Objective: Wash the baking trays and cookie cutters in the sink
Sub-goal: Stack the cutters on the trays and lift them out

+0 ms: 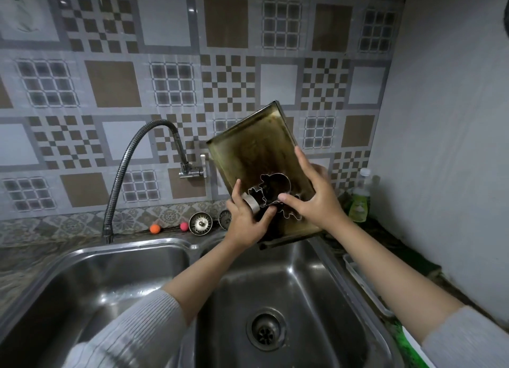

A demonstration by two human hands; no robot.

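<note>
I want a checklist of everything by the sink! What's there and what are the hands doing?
Surface: double steel sink, both basins without dishes; drain open in the right basin.
Job's things: stained baking tray held tilted above the right basin; metal cookie cutters bunched against its face.
Clutter: two sink strainers, an orange ball and a pink ball on the back ledge; green soap bottle at right.
Grippers: left hand grips the cutters; right hand holds the tray's right edge, thumb on the cutters.
Cables: nothing seen; only the flexible tap hose.
Surroundings: patterned wall tiles.
</note>
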